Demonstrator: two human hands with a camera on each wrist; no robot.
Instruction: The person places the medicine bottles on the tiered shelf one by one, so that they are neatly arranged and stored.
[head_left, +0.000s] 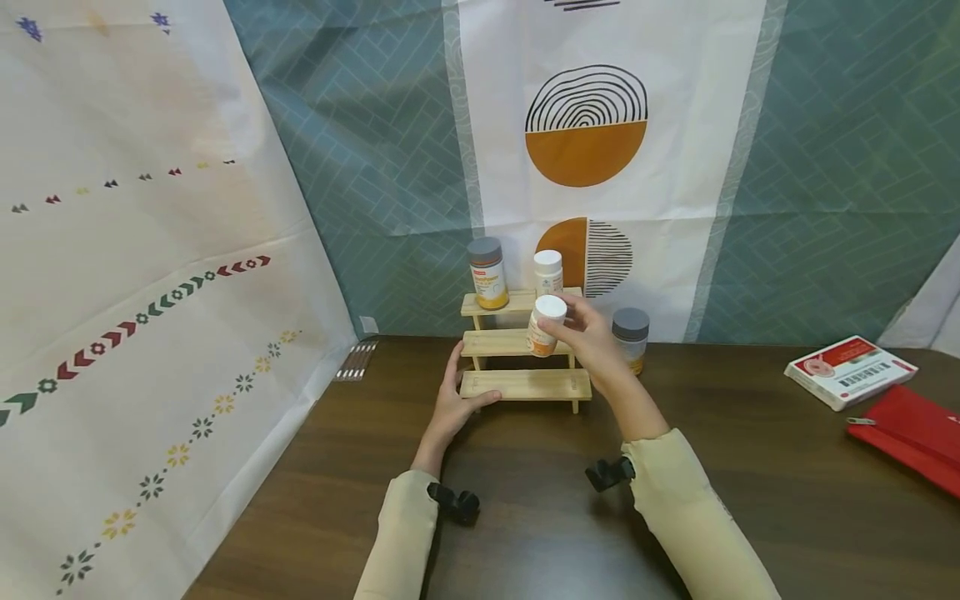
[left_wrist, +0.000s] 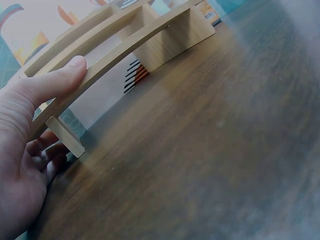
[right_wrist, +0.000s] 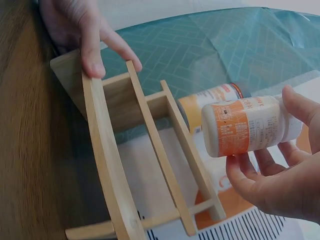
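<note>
A light wooden three-step rack (head_left: 525, 385) stands on the table against the patterned cloth. My left hand (head_left: 452, 408) grips its left end, the thumb on the lowest step and the other fingers around the side, as the left wrist view shows (left_wrist: 30, 135). In my right hand (head_left: 596, 342) is a white pill bottle (right_wrist: 250, 125) with an orange-and-white label, pinched between thumb and fingers. It is in front of the middle step, and the right wrist view shows it apart from the rack. On the top step stand a grey-capped jar (head_left: 488, 275) and a second white bottle (head_left: 548, 271).
Another grey-capped jar (head_left: 631, 333) stands on the table right of the rack, partly behind my right hand. Farther right lie a white-and-red box (head_left: 851, 372) and a red zip pouch (head_left: 911, 437). A clear flat item (head_left: 356, 361) lies at the table's back left.
</note>
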